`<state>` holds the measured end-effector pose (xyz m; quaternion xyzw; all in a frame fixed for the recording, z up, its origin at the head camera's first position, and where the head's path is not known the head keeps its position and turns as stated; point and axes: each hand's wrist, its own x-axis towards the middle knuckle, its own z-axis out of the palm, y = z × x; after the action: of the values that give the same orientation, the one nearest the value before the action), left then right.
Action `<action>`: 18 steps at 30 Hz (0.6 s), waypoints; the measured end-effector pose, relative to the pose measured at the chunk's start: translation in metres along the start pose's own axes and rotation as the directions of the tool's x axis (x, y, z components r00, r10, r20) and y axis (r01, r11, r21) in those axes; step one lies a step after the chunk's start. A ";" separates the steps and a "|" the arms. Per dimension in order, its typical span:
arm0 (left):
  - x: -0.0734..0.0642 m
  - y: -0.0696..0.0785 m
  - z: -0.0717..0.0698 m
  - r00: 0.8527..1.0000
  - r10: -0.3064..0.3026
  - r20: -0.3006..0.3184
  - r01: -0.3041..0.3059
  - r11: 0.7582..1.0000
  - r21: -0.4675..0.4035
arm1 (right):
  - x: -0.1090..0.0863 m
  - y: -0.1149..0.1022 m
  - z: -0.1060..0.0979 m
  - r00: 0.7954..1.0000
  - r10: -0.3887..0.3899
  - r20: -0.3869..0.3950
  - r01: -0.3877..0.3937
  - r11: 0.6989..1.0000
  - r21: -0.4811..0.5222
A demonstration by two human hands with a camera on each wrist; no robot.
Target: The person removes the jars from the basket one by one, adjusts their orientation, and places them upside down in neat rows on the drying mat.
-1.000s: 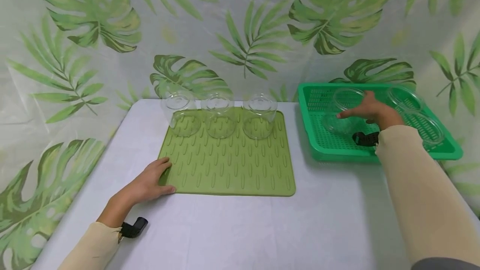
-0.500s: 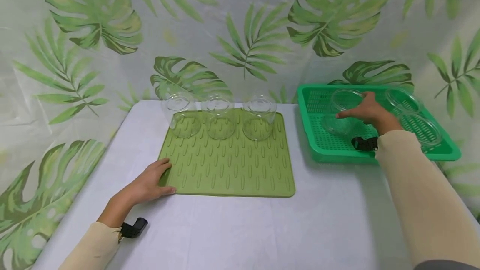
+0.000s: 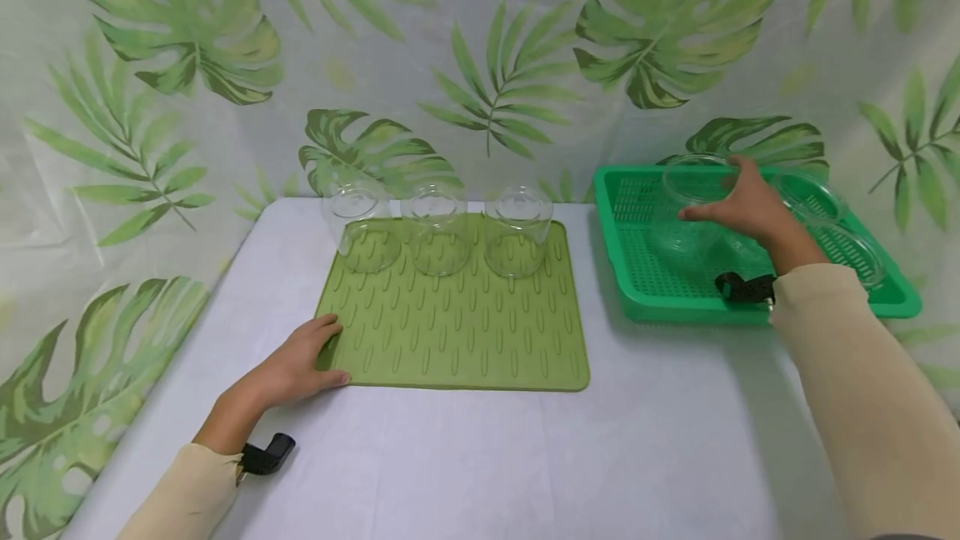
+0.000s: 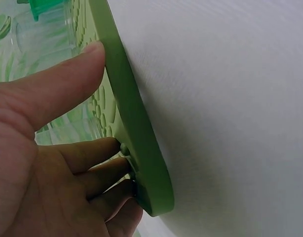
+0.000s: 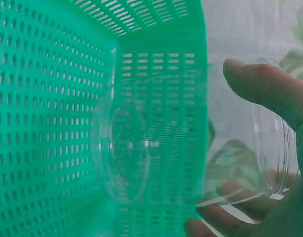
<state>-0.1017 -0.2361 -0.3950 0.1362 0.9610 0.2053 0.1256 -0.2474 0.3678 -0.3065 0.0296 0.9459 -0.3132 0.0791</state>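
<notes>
My right hand (image 3: 753,205) grips a clear glass (image 3: 686,227) near its rim, thumb on one side and fingers on the other. That glass is rim up, its lower part inside the green basket (image 3: 693,315). In the right wrist view the glass's round base (image 5: 123,148) shows against the perforated plastic. My left hand (image 3: 294,367) rests on the near left corner of the green ridged mat (image 3: 465,336), thumb on the front edge, fingers spread along the left. Three upside-down glasses stand in a row at the mat's back: left (image 3: 363,233), middle (image 3: 437,233) and right (image 3: 519,233).
More clear glasses (image 3: 855,244) stand at the basket's right side, partly behind my right wrist. A white cloth (image 3: 465,465) covers the table. Behind it hangs a leaf-patterned sheet (image 3: 510,48).
My right hand has lifted the glass a little within the basket. My left hand and the three glasses on the mat have stayed in place.
</notes>
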 end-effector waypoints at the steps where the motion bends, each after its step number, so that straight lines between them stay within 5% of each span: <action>1: 0.000 0.000 0.000 1.000 0.001 -0.003 -0.001 1.000 -0.001 | 0.000 -0.003 -0.001 1.000 -0.004 -0.006 0.004 1.000 -0.006; 18: -0.001 -0.002 0.000 1.000 -0.004 0.003 0.004 1.000 -0.015 | -0.023 -0.033 -0.010 0.994 -0.084 -0.064 0.080 0.995 -0.066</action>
<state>-0.1016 -0.2380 -0.3956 0.1335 0.9595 0.2122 0.1285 -0.2296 0.3475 -0.2750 -0.0015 0.9578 -0.2851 0.0354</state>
